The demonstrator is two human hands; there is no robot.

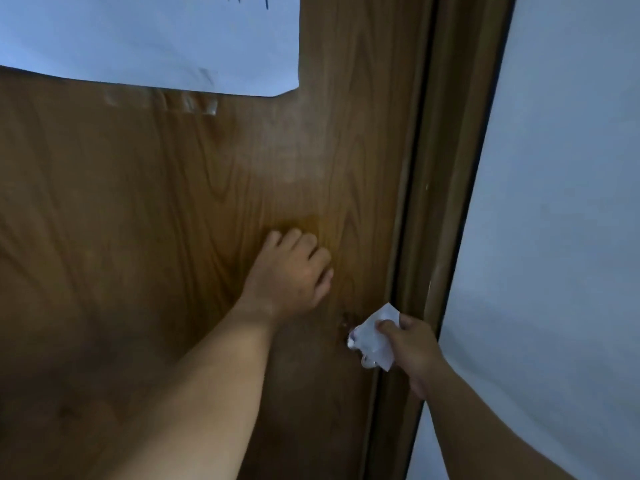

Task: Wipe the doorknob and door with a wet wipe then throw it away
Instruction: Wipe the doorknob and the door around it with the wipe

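Note:
A brown wood-grain door [156, 202] fills most of the view. My left hand [291, 271] rests flat against its surface with fingers apart, holding nothing. Lower right, my right hand [412, 344] grips a crumpled white wet wipe [374, 336] and presses it over the spot near the door's edge where a small dark bit of the doorknob [344, 322] shows; the rest of the knob is hidden behind the wipe.
A white paper sheet [149, 39] hangs on the door's upper left, with clear tape [162, 102] below it. The brown door frame [446, 168] runs down the right side, and a pale wall [561, 202] lies beyond it.

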